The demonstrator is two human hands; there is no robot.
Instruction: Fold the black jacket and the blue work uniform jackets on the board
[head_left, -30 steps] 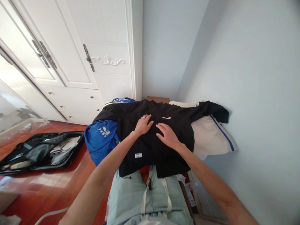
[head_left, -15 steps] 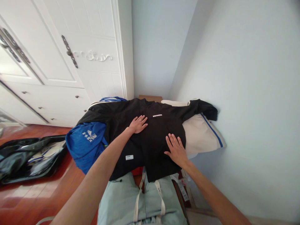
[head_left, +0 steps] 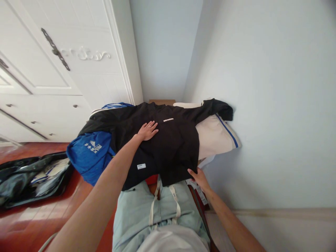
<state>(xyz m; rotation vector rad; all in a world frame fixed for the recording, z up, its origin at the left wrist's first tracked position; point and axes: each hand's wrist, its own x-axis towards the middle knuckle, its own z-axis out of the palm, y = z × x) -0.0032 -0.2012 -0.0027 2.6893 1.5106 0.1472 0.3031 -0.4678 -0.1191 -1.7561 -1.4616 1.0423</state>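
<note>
A black jacket (head_left: 178,140) with small white lettering on the chest lies spread out in front of me, one sleeve out to each side. My left hand (head_left: 147,131) rests flat on its middle with the fingers stretched, a ring on one of them. At the jacket's lower right corner, my right hand (head_left: 198,177) pinches the hem, thumb on top and the other fingers hidden under the cloth. Beneath the jacket lie a blue cloth item (head_left: 91,154) with a white print, on the left, and a cream cloth item (head_left: 216,138) with a blue stripe, on the right.
A white wardrobe (head_left: 94,73) stands behind on the left, and a pale wall (head_left: 262,105) closes off the right. On the wooden floor (head_left: 28,224) lies an open suitcase (head_left: 57,185) with clothes in it. My legs in light green trousers (head_left: 131,217) are close below the jacket.
My right hand has slid from lying flat on the jacket's right side down to its lower corner and closed on the hem. The left hand stays on the jacket; the camera view has shifted.
</note>
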